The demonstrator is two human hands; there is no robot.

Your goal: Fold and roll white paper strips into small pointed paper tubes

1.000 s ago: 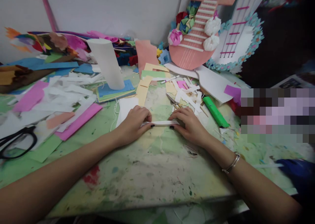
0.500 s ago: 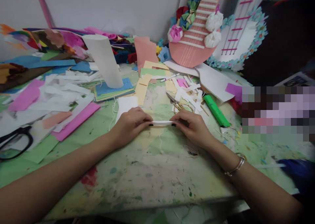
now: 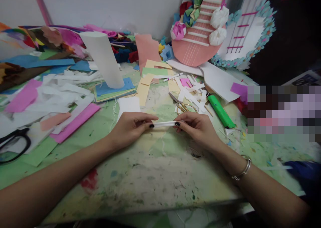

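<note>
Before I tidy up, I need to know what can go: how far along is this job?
Already looks done: the pink instrument shape, bearing white bars. In hand: a slim white paper piece, pinched between the left hand and right hand. Possibly left: the white sheet, lying flat.

A slim, narrow white strip (image 3: pixel 164 124), apparently paper, is pinched near its two ends by the fingers of the left hand (image 3: pixel 129 127) and the right hand (image 3: pixel 202 129). It looks straight and runs nearly level from side to side above the paint-stained, pale green tabletop (image 3: pixel 150 181), its ends hidden by the fingers; whether it is folded or rolled is unclear.
</note>
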